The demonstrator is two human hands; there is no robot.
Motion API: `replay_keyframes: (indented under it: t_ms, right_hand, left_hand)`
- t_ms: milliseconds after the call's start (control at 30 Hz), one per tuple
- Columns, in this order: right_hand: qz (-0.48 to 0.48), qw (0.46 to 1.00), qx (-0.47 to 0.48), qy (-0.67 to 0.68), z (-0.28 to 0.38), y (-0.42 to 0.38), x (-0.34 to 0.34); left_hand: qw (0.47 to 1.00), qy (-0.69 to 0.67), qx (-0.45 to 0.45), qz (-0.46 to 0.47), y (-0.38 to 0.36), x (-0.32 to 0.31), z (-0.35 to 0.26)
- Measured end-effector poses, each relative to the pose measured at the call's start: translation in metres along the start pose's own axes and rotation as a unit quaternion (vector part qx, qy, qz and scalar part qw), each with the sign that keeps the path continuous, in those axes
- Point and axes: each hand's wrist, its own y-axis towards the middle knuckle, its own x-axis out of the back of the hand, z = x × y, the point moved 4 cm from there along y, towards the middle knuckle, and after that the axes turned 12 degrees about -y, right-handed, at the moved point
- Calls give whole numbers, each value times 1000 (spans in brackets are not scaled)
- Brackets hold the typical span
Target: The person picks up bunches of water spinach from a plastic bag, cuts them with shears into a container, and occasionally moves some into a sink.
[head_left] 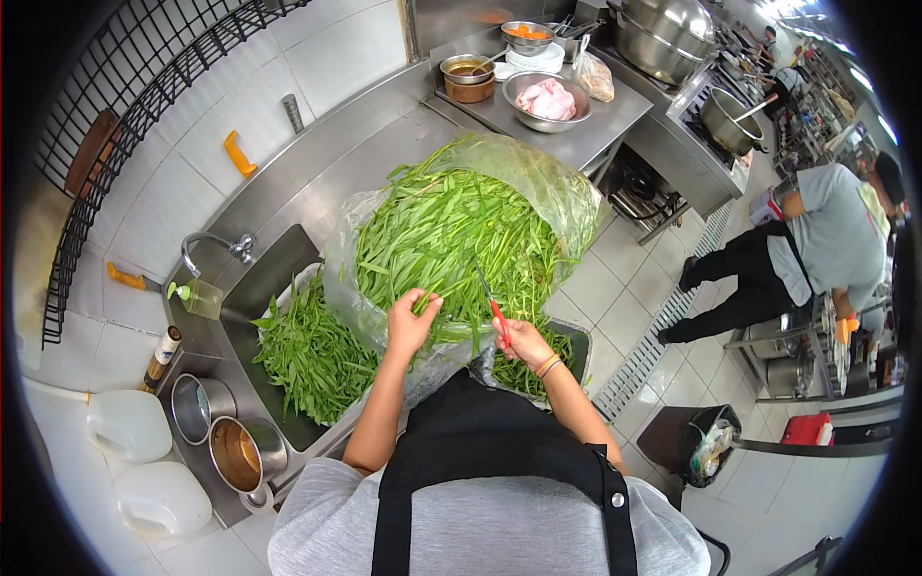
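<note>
A large heap of leafy green stems (451,230) lies in an open clear plastic bag (538,182) in front of me. My left hand (411,322) is closed round some green stems at the near side of the heap. In my right hand (521,344) is a small knife (497,312) with a red handle, its thin blade pointing up over the greens. More leafy greens (312,355) fill the sink basin (274,264) at the left. Some greens also lie below my right hand, in a basin partly hidden by my arm.
A faucet (216,248), a soap bottle (199,298), metal pots (245,453) and white jugs (161,499) stand at left. A steel bowl of raw meat (547,101) is at the back. At right are a black bin (687,442) and another person (816,240).
</note>
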Motion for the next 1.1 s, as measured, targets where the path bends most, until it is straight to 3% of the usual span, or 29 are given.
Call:
replay_keyframes:
  t_ms: [67,200,367,500,567,633,700,733,767,800,833,900,933,967,1000,1033,1100]
  right_hand:
    - [5,1000,7,-10,-2,0,1]
    - [-3,1000,2,13,3,-17,2]
    - [30,999,31,3,-16,-32,13]
    - [20,999,21,43,-23,-40,17]
    - [7,999,21,33,-26,-41,19]
    - [4,999,28,18,-24,-45,19]
    - [-4,999,36,5,-24,-48,23]
    - [-8,998,53,-19,-25,-51,27]
    - [-13,997,68,-42,-25,-54,30]
    - [-30,997,55,-38,-22,-61,30]
    - [-33,997,54,-35,-23,-66,32]
    - [-62,996,51,-35,-28,-74,38]
    - [-57,997,40,-17,-39,-75,42]
    - [-57,997,41,-16,-43,-78,43]
    - [-66,997,30,-27,-47,-81,45]
    - [-74,996,19,-39,-51,-83,46]
    - [-69,997,2,-33,-54,-83,46]
  left_hand:
    - [1000,-19,-8,-2,3,4,8]
    - [988,-83,-42,-121,13,26,19]
    - [980,-107,3,-166,21,35,-1]
    - [993,-3,27,-117,37,18,5]
    - [980,192,25,-35,47,6,18]
    - [978,204,36,-18,54,7,38]
    - [987,154,21,-47,55,16,41]
    - [985,136,-52,-95,52,28,40]
    - [974,153,-60,-158,49,45,45]
    - [979,118,-4,-163,37,63,5]
    - [978,93,-35,-185,30,86,-6]
    - [914,197,-103,-339,16,137,3]
    - [906,230,-94,-344,12,171,18]
    - [933,169,-16,-319,4,189,4]
    - [925,213,42,-312,0,215,19]
    - [889,337,3,-311,0,253,69]
    - [775,475,272,-317,-14,255,79]
